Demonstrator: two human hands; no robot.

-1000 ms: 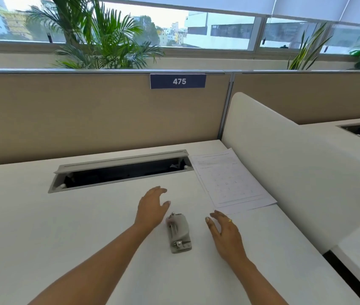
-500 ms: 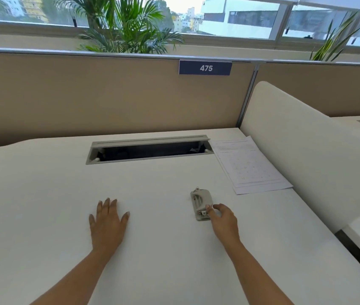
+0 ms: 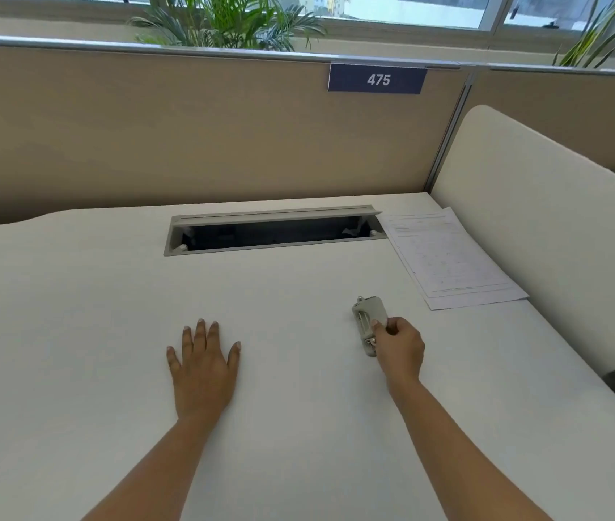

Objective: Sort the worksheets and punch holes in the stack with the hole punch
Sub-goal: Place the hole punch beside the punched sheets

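Hands both over white desk [image 3: 73, 332], forearms reaching in from bottom edge. Left hand [image 3: 203, 364] lies palm down, flat on the desk, fingers straight and slightly spread, thumb out to the side, holding nothing. Right hand [image 3: 399, 345] reaches further forward, fingers curled, thumb and fingertips pinching the near end of the hole punch [image 3: 369, 321]. Hole punch is grey, small, lying on the desk right of centre, long axis running away from the person; whether it is lifted off the surface cannot be told.

Counts: one hole punch, one stack of worksheets [image 3: 449, 257], two hands. Worksheets lie flat at the far right of the desk, near the white side divider [image 3: 542, 220], just beside the right end of the cable tray [image 3: 272, 229], sheets slightly fanned at the near edge; exact sheet number not countable. Stack is apart from the punch, beyond and right of it.

Writing: blue sign [image 3: 377, 79] on the tan partition [image 3: 148, 126] reads "475". Print on worksheets too faint to read. Two plants [image 3: 223, 20] behind the partition by the window.
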